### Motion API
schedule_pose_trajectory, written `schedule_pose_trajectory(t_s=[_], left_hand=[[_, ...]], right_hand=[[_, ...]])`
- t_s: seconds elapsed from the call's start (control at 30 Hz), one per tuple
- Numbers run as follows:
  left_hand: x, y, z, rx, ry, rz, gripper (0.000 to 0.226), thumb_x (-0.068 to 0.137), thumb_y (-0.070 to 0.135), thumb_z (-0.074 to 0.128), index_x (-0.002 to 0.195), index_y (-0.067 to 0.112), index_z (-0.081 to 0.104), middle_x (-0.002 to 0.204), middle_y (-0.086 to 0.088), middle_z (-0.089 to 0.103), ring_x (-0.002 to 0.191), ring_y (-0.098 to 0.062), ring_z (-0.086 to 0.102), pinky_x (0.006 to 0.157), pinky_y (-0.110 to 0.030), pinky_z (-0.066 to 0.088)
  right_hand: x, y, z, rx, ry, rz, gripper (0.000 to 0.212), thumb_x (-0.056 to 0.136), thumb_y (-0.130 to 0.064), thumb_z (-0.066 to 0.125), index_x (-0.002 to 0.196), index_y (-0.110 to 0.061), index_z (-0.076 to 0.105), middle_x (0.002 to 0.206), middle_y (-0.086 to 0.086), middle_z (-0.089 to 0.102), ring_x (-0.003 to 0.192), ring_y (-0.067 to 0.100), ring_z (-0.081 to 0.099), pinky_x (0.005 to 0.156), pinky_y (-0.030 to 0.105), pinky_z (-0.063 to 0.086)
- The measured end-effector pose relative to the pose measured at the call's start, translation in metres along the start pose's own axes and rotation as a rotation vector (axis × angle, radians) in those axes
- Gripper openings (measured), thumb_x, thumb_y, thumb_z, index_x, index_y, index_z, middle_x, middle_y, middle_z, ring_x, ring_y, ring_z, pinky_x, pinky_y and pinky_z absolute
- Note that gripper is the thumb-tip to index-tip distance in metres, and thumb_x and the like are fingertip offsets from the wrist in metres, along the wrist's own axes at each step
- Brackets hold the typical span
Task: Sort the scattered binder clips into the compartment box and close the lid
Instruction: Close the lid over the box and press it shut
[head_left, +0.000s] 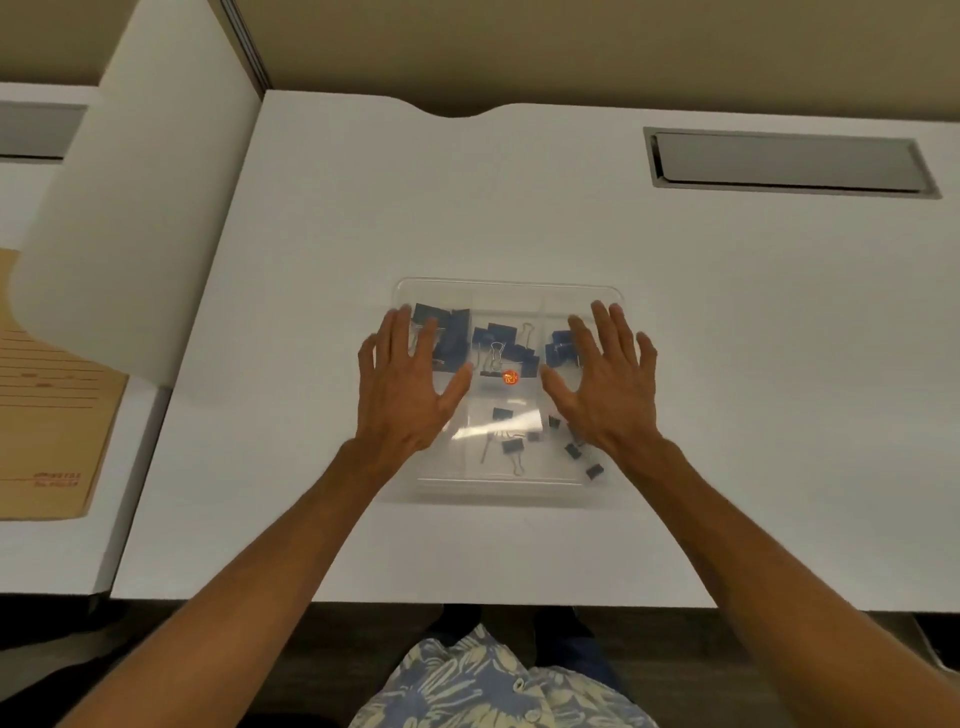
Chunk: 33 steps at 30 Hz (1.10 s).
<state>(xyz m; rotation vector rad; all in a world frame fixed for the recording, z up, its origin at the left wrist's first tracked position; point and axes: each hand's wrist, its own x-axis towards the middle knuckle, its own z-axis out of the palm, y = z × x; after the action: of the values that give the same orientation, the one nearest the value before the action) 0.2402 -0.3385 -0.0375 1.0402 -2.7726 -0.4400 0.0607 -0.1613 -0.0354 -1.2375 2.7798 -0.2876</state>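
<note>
A clear plastic compartment box (506, 291) lies on the white desk, its transparent lid (498, 428) down over it. Several blue binder clips show through the lid: large ones (501, 343) in the far compartments, small ones (511, 446) in the near ones. An orange round sticker (511, 378) sits near the box's middle. My left hand (405, 384) rests flat on the left side of the lid, fingers spread. On the right side, my right hand (605, 382) lies flat the same way. Neither hand grips anything.
A grey recessed cable hatch (789, 162) is set into the desk at the far right. A white partition (130, 197) stands on the left, with a brown paper folder (47, 395) on the neighbouring desk. The desk's front edge (415, 603) runs close to my body.
</note>
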Motion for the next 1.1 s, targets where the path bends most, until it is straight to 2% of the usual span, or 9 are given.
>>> schedule_pose_trajectory(t_s=[0.1, 0.23, 0.47, 0.73, 0.83, 0.9, 1.0, 1.1], left_hand=[[0.037, -0.009, 0.004, 0.122, -0.071, 0.059, 0.085, 0.087, 0.075, 0.016, 0.155, 0.026, 0.006, 0.163, -0.008, -0.007, 0.15, -0.028, -0.008, 0.12, -0.053, 0.002], [0.061, -0.015, 0.007, 0.199, -0.134, 0.116, 0.088, 0.083, 0.079, 0.002, 0.154, 0.028, -0.006, 0.163, -0.005, -0.012, 0.149, -0.027, -0.013, 0.119, -0.056, 0.002], [0.062, -0.021, 0.019, 0.151, -0.129, 0.128, 0.089, 0.083, 0.08, 0.0, 0.155, 0.027, -0.005, 0.163, -0.004, -0.009, 0.149, -0.028, -0.011, 0.12, -0.054, 0.007], [0.06, -0.018, 0.017, 0.143, -0.144, 0.109, 0.09, 0.082, 0.08, 0.0, 0.155, 0.026, -0.005, 0.163, -0.004, -0.011, 0.149, -0.028, -0.012, 0.119, -0.053, 0.015], [0.061, -0.017, 0.01, 0.095, -0.135, 0.124, 0.087, 0.085, 0.079, 0.005, 0.155, 0.027, -0.004, 0.163, -0.006, -0.009, 0.149, -0.029, -0.009, 0.118, -0.056, 0.014], [0.055, -0.019, 0.003, 0.043, -0.103, 0.134, 0.084, 0.088, 0.075, 0.014, 0.155, 0.026, -0.003, 0.163, -0.006, -0.011, 0.149, -0.027, -0.01, 0.119, -0.056, 0.009], [0.021, -0.021, -0.001, -0.067, -0.059, 0.083, 0.082, 0.091, 0.071, 0.017, 0.155, 0.024, -0.002, 0.163, -0.003, -0.013, 0.149, -0.022, -0.014, 0.121, -0.051, 0.005], [-0.014, -0.022, 0.008, -0.128, -0.09, 0.024, 0.084, 0.089, 0.073, 0.015, 0.155, 0.025, -0.005, 0.162, 0.0, -0.016, 0.149, -0.018, -0.015, 0.122, -0.048, 0.003]], right_hand=[[0.035, 0.004, 0.004, -0.048, -0.053, -0.107, 0.081, 0.091, -0.073, 0.021, 0.157, -0.028, 0.006, 0.165, 0.005, -0.008, 0.151, 0.025, -0.012, 0.121, 0.056, -0.001], [0.058, 0.003, 0.01, -0.08, -0.103, -0.132, 0.083, 0.089, -0.077, 0.011, 0.156, -0.03, -0.002, 0.165, 0.003, -0.01, 0.151, 0.026, -0.014, 0.118, 0.061, -0.002], [0.055, 0.001, 0.018, -0.119, -0.084, -0.106, 0.082, 0.09, -0.078, 0.011, 0.156, -0.032, -0.005, 0.165, 0.002, -0.006, 0.152, 0.025, -0.01, 0.118, 0.061, -0.004], [0.058, 0.003, 0.017, -0.112, -0.113, -0.126, 0.085, 0.088, -0.079, 0.011, 0.156, -0.031, -0.005, 0.165, 0.002, -0.01, 0.151, 0.026, -0.013, 0.118, 0.061, -0.007], [0.06, 0.007, 0.006, 0.012, -0.115, -0.152, 0.086, 0.087, -0.078, 0.005, 0.157, -0.028, -0.002, 0.165, 0.003, -0.01, 0.151, 0.025, -0.014, 0.118, 0.059, -0.009], [0.048, 0.014, -0.001, 0.091, -0.059, -0.136, 0.081, 0.092, -0.071, 0.012, 0.157, -0.025, 0.0, 0.165, 0.004, -0.01, 0.151, 0.023, -0.015, 0.119, 0.052, -0.013], [0.011, 0.029, -0.002, 0.204, -0.006, -0.048, 0.073, 0.098, -0.059, 0.022, 0.157, -0.022, 0.0, 0.165, 0.002, -0.011, 0.151, 0.019, -0.015, 0.122, 0.047, -0.007], [-0.018, 0.038, 0.009, 0.307, -0.044, -0.023, 0.073, 0.099, -0.056, 0.023, 0.157, -0.021, -0.004, 0.164, -0.001, -0.014, 0.15, 0.014, -0.016, 0.124, 0.046, 0.0]])
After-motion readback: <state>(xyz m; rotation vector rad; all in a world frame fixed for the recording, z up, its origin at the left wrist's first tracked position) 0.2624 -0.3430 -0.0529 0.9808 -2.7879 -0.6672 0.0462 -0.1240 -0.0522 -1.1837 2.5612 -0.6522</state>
